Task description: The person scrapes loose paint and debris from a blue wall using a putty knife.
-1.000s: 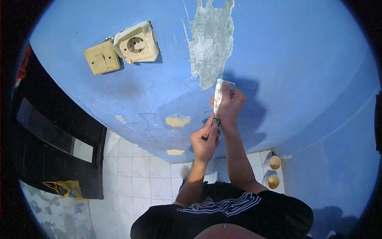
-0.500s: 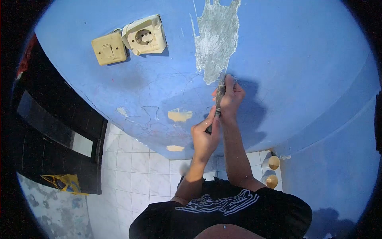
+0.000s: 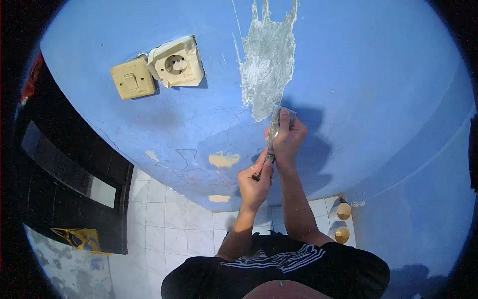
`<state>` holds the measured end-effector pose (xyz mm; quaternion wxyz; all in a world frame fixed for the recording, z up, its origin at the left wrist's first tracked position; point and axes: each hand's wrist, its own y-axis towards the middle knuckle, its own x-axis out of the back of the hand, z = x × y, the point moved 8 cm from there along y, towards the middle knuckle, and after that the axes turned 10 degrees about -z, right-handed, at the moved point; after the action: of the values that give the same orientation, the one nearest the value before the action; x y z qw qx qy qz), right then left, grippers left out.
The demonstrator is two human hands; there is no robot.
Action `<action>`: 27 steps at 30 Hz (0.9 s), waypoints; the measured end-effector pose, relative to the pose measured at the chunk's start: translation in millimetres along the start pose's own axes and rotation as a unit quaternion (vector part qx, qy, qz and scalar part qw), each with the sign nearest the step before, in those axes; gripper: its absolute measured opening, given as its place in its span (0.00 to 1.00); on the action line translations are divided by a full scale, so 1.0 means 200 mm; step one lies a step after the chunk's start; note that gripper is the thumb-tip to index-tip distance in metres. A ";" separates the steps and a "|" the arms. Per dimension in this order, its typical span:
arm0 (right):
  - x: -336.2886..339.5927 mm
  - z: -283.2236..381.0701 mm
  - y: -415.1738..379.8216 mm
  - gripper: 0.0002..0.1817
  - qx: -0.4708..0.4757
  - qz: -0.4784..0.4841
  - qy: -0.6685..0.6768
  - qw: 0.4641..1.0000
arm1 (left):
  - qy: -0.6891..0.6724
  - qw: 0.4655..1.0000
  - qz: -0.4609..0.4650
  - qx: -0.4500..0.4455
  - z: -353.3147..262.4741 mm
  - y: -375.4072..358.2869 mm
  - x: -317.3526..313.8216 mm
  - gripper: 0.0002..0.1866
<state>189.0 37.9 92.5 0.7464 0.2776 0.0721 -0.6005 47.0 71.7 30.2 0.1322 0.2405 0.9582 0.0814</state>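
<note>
A scraper [image 3: 273, 130] with a flat grey blade and a dark handle is held in both of my hands against the blue wall. My left hand [image 3: 254, 186] is wrapped round the handle. Higher up, my right hand [image 3: 290, 141] grips the blade, thumb flat on its face and fingers behind it. The blade's top edge lies right by the lower tip of a scraped grey patch [image 3: 267, 65], which has ragged edges and streaks running up from it.
A light switch [image 3: 132, 78] and a taped socket [image 3: 176, 64] are on the wall at upper left. Cream patches [image 3: 224, 159] mark the paint lower down. Two round containers [image 3: 342, 235] stand on the tiled floor [image 3: 167, 214] at right. A dark door [image 3: 74, 164] is at left.
The wall and my hands sit lower in the view. The scraper has turned, so more of its blade's flat face shows. Both hands keep their hold on it.
</note>
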 end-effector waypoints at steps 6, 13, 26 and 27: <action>0.00 0.02 0.01 0.22 -0.012 -0.018 -0.021 1.000 | 0.079 0.995 -0.012 -0.059 -0.05 0.01 0.00 0.18; 0.00 0.01 -0.01 0.22 -0.056 -0.030 0.007 0.998 | 0.136 0.980 -0.017 -0.146 -0.17 -0.03 0.00 0.17; 0.01 0.05 0.01 0.24 -0.002 0.005 -0.015 1.000 | 0.037 0.998 -0.015 -0.047 -0.07 -0.02 -0.02 0.17; 0.01 0.06 0.01 0.23 -0.001 0.002 -0.026 1.000 | 0.041 0.998 -0.017 -0.052 -0.06 -0.03 -0.03 0.17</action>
<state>189.0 30.4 102.3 0.7494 0.2612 0.0526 -0.6062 45.9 61.9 41.8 0.1062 0.2136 0.9611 0.1390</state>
